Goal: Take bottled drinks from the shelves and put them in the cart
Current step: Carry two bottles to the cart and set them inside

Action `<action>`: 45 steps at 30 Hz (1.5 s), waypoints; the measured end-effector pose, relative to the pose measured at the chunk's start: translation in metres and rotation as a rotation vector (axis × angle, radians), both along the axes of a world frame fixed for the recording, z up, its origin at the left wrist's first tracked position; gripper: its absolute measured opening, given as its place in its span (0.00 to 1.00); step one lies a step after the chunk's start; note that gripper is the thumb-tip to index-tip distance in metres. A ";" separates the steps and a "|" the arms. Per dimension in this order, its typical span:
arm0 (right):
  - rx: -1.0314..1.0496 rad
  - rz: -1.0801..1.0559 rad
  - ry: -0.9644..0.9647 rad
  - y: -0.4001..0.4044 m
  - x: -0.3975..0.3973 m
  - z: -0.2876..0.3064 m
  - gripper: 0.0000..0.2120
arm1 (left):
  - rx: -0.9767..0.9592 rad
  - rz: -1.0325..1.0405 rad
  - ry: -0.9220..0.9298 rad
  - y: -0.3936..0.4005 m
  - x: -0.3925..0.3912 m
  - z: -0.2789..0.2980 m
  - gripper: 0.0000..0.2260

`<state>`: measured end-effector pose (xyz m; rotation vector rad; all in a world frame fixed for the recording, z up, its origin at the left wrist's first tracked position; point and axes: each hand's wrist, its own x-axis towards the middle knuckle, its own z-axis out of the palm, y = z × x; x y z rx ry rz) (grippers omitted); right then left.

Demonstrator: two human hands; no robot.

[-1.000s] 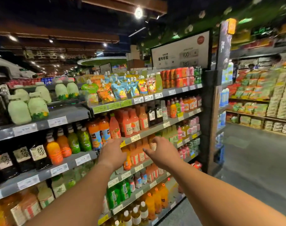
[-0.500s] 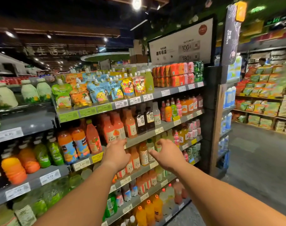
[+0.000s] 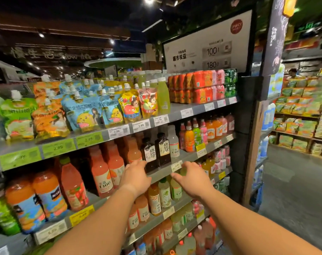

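A tall shelving unit (image 3: 176, 112) fills the view, with at least five shelves stacked with drinks. The top shelf carries spouted pouches (image 3: 86, 113) at left and shrink-wrapped cans (image 3: 202, 87) at right. The second shelf down carries pink bottles (image 3: 101, 173), two dark bottles (image 3: 156, 151) side by side and one clear bottle (image 3: 173, 142) just beside them. Both bare forearms reach toward this shelf's edge. The left hand (image 3: 136, 176) has a released grip, fingers extended near the dark bottles, grasping nothing. The right hand (image 3: 190, 178) is likewise released, fingers loosely curved by a price tag (image 3: 176, 166). The cart is out of view
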<state>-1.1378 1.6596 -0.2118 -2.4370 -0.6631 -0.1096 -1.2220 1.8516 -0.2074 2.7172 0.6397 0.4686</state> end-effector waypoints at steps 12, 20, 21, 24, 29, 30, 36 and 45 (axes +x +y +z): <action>0.014 0.266 -0.019 0.085 0.156 0.017 0.33 | -0.113 0.228 -0.076 0.044 0.122 0.005 0.37; -0.076 0.453 0.001 0.129 0.239 0.023 0.36 | -0.225 0.452 -0.084 0.045 0.171 0.000 0.26; -0.088 0.471 0.010 0.133 0.243 0.021 0.34 | -0.231 0.478 -0.087 0.045 0.175 0.000 0.25; -0.121 0.511 0.040 0.139 0.253 0.012 0.29 | -0.176 0.528 -0.076 0.045 0.180 -0.003 0.23; -0.157 0.559 0.001 0.146 0.263 0.010 0.28 | -0.079 0.543 -0.014 0.042 0.184 -0.003 0.25; -0.172 0.565 -0.012 0.147 0.265 0.011 0.29 | -0.078 0.547 -0.017 0.042 0.185 -0.002 0.26; -0.185 0.624 0.086 0.146 0.271 0.012 0.36 | -0.217 0.525 -0.018 0.047 0.182 -0.003 0.36; -0.158 0.681 -0.060 0.121 0.253 0.020 0.43 | -0.205 0.393 -0.140 0.032 0.148 0.006 0.35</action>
